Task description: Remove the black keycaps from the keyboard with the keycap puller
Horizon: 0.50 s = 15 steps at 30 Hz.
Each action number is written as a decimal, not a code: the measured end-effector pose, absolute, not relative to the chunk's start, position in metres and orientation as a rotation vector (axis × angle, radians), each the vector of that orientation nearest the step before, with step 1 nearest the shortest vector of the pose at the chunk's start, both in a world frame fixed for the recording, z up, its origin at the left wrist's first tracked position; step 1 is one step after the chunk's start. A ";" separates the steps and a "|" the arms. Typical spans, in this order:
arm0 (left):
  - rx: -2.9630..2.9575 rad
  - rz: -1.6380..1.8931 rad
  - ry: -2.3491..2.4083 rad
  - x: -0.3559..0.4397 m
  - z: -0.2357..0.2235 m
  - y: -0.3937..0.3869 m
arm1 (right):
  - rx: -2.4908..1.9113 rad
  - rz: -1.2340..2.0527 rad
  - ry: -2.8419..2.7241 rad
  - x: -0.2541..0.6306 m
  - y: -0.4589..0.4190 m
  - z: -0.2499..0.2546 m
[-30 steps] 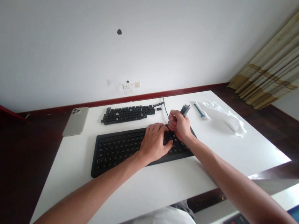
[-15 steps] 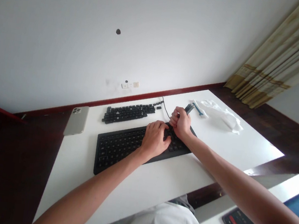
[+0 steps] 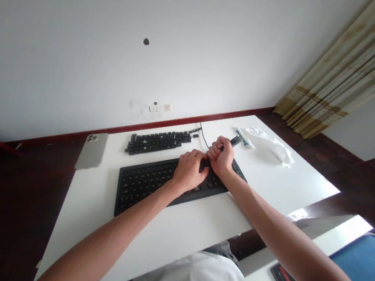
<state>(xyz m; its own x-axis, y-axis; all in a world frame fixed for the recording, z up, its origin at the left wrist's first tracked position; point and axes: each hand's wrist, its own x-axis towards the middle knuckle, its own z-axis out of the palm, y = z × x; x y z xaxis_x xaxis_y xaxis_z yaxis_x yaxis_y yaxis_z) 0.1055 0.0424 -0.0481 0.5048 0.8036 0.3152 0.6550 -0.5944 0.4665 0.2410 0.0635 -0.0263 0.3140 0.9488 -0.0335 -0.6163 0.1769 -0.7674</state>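
A black keyboard (image 3: pixel 148 179) lies across the white table, its left part showing bare switches where keycaps are off. My left hand (image 3: pixel 189 170) rests palm down on its middle, fingers stretched toward the back edge and thumb apart. Just right of it, my right hand (image 3: pixel 221 156) is closed in a fist over the keyboard's right part. A slim dark grey tool (image 3: pixel 236 140) sticks out of the top of that fist; its working end is hidden, so its kind is unclear. Behind the keyboard, loose black keycaps (image 3: pixel 156 141) lie in rows.
A phone (image 3: pixel 92 151) lies face down at the table's left edge. To the right are a blue-and-white brush (image 3: pixel 245 138) and crumpled white tissue or plastic (image 3: pixel 272 146). A cable (image 3: pixel 203 135) runs back from the keyboard. Another phone (image 3: pixel 284 280) lies below, by a blue seat (image 3: pixel 360 262).
The whole view has shifted slightly to the left. My right fist has tipped a little, and the tool in it leans more to the right. My left hand stays on the keyboard.
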 end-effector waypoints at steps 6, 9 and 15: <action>2.617 0.605 1.292 0.114 -0.049 0.042 | -0.752 1.143 -0.631 0.238 0.062 -0.030; 2.728 0.505 1.255 0.122 -0.049 0.044 | -0.745 1.102 -0.777 0.238 0.060 -0.031; 2.817 0.424 1.194 0.127 -0.047 0.047 | -0.794 1.040 -0.890 0.237 0.055 -0.030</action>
<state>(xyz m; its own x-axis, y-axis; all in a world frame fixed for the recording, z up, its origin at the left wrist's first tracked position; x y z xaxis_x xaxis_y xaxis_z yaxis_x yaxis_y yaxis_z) 0.1271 0.0466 -0.0473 0.6639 0.7116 0.2296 0.6971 -0.7002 0.1543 0.2370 0.0546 -0.0302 0.2435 0.9425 0.2289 -0.3718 0.3087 -0.8755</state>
